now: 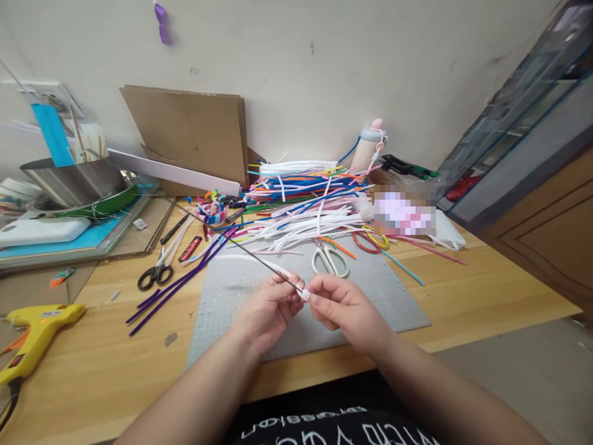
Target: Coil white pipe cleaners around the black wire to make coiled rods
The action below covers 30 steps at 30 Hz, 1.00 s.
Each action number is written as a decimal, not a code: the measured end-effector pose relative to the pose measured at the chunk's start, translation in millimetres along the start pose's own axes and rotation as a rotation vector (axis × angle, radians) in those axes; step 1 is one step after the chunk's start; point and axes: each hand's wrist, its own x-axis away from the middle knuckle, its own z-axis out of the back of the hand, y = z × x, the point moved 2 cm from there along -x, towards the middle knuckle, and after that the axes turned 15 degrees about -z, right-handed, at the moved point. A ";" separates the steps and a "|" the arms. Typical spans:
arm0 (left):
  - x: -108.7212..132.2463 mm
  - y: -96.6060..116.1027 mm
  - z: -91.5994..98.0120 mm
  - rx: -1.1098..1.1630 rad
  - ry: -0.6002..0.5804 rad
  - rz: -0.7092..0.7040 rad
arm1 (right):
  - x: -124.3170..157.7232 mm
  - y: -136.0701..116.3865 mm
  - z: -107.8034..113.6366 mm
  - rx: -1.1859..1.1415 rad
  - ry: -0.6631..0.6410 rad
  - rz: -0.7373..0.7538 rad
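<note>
Both hands meet over the grey cutting mat point(370, 303) near the table's front edge. My left hand point(271, 309) pinches a thin dark rod point(259, 259) that slants up and left over the mat. My right hand point(340, 303) pinches a white pipe cleaner point(303, 293) where it wraps the rod's near end; its loose length curves back to the left across the mat. A big heap of coloured pipe cleaners point(306, 198) lies just behind the mat.
White-handled scissors point(330, 259) lie on the mat's far edge, black scissors point(155, 275) and purple pipe cleaners point(180, 281) to its left. A yellow glue gun point(34, 334) rests at the left edge. Cardboard point(189, 133) leans on the wall; a steel pot point(74, 179) stands far left.
</note>
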 end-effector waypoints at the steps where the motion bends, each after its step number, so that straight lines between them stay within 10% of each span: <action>1: -0.7 2.0 -0.1 -0.026 -0.028 -0.007 | -0.3 0.4 -0.7 -0.007 -0.057 -0.028; 10: -2.9 13.5 3.6 -0.181 0.016 -0.078 | -5.1 15.3 -3.0 -0.119 -0.246 -0.309; 17: -3.9 8.6 10.5 -0.329 0.260 -0.340 | -18.1 11.2 6.6 0.133 0.249 -0.019; 24: 13.1 6.0 -9.4 -0.779 -0.045 -0.707 | -16.2 16.4 7.6 0.544 0.541 0.206; 30: 9.3 1.4 -6.0 -0.695 -0.069 -0.592 | -12.9 7.6 6.9 0.045 0.376 0.027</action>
